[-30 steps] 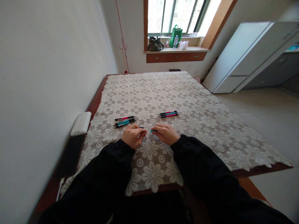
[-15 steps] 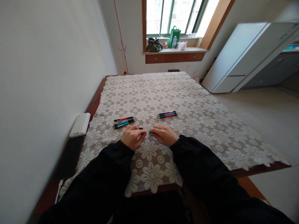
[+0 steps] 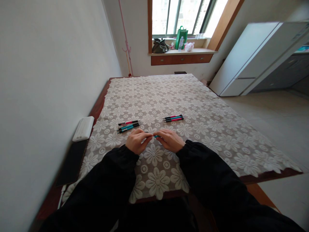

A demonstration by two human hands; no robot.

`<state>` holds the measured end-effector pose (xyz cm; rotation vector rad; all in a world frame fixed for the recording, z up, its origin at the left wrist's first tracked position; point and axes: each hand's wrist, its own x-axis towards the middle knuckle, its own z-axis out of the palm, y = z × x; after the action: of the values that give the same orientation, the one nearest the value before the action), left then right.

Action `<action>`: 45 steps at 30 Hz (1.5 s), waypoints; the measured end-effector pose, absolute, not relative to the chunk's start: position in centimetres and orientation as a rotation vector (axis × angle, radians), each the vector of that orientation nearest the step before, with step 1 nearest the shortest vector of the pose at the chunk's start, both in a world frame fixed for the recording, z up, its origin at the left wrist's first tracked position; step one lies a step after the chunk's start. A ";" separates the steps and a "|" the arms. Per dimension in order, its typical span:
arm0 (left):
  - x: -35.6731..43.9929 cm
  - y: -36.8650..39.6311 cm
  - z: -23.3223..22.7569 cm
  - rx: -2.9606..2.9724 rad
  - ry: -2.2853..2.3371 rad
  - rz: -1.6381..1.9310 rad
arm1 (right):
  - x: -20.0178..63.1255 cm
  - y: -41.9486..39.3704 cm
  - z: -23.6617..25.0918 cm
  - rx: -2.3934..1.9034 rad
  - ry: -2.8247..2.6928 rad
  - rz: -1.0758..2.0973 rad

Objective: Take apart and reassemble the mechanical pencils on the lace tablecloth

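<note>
No lettering, label, brand, number or sign is showing legibly anywhere: the pens (image 3: pixel 128 126) on the tabletop, the white box (image 3: pixel 83 128) and the green bag (image 3: pixel 182 36) are appearing too small to read.

1. The left hand (image 3: pixel 137 141) and right hand (image 3: pixel 170 140) meet just above the worktop (image 3: pixel 265 176), both in black sleeves.
2. Their fingers (image 3: pixel 147 136) pinch a teal pen (image 3: pixel 156 136) between them; only a short stretch of it shows.
3. A lace cloth (image 3: pixel 205 129) with a flower pattern covers the worktop.
4. A left pen group (image 3: pixel 128 126), red and teal, lies just beyond the left hand.
5. A right pen group (image 3: pixel 174 118) lies beyond the right hand, apart from the first.
6. A white box (image 3: pixel 83 128) sits at the worktop's left edge by the wall.
7. A green bag (image 3: pixel 182 37) stands on the far window sill.
</note>
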<state>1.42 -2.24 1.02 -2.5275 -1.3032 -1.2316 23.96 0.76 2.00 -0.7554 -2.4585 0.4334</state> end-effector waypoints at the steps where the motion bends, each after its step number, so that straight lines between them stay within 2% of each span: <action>1: 1.4 -2.3 1.0 -2.518 -1.324 -1.261 | 23.9 0.7 2.0 -0.747 -2.441 0.470; 7: 1.3 -2.5 1.2 -2.536 -1.387 -1.386 | 23.8 0.5 2.2 -0.731 -2.328 0.684; 12: 1.3 -2.7 2.3 -2.535 -1.555 -1.249 | 23.7 0.5 2.3 -0.829 -2.125 0.762; 17: 1.1 -2.3 1.7 -2.510 -1.736 -0.925 | 23.8 0.9 2.3 -0.875 -2.027 0.694; 21: 0.6 -1.6 0.4 -2.449 -1.774 -0.823 | 24.0 1.1 2.0 -0.936 -2.133 0.607; 31: 0.5 -1.6 0.7 -2.430 -1.788 -0.876 | 24.3 1.5 1.1 -1.085 -2.302 0.437; 45: 0.8 -1.8 1.0 -2.541 -1.747 -0.948 | 24.3 1.5 0.9 -1.096 -2.339 0.422</action>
<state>0.85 -1.82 1.02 -2.5414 -1.7466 -0.9480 24.34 1.54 0.90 -1.0958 -2.3390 0.4221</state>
